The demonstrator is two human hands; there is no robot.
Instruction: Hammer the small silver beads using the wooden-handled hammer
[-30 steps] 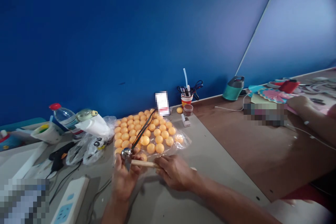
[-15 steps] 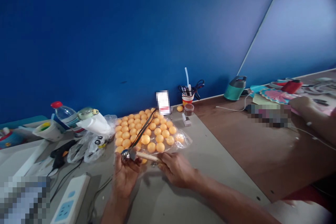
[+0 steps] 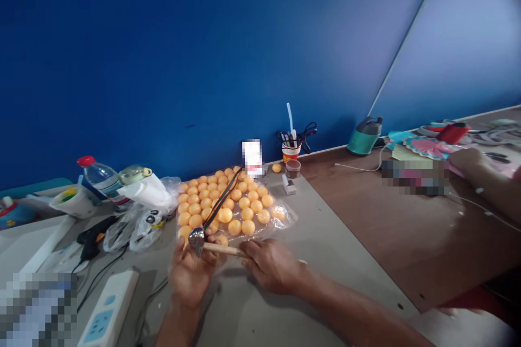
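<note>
At lower center, the right hand (image 3: 268, 267) grips a wooden-handled tool (image 3: 223, 249), its metal head (image 3: 197, 237) at the spread left hand (image 3: 191, 277).

just in front of the bag of orange balls (image 3: 214, 195), the wooden-handled tool (image 3: 222, 248) has rolled in the right hand (image 3: 271, 265): its head's dull flat part, turned sideways half a second ago, now points away from the bag. the handle's butt shows again behind that hand. a loose orange ball (image 3: 277, 167), beyond the bag's right side, has edged slightly towards it.
</note>
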